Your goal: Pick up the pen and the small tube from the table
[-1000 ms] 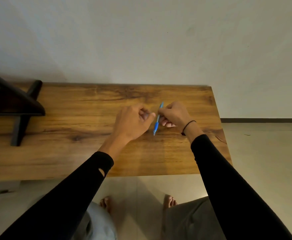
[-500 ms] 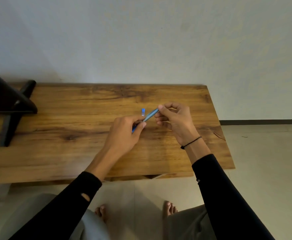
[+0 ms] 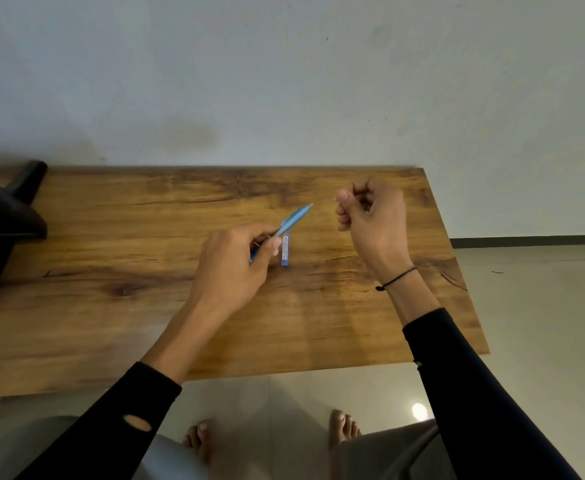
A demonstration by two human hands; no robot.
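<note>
Left hand [image 3: 230, 261] gripped a blue pen [image 3: 293, 219] above the wooden table [image 3: 111, 244]. Right hand [image 3: 370, 216] hovered nearby, fingers curled, apparently empty.

Wooden table [image 3: 145, 323] with small blue piece [image 3: 285, 251], dark stand [image 3: 3, 216].

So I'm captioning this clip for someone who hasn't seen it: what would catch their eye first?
The blue pen, gripped by the left hand and angled up over the middle of the wooden table. Just beside it a small blue strip lies on the wood, while the right hand hovers curled to the right; whether it holds anything cannot be told.
</note>
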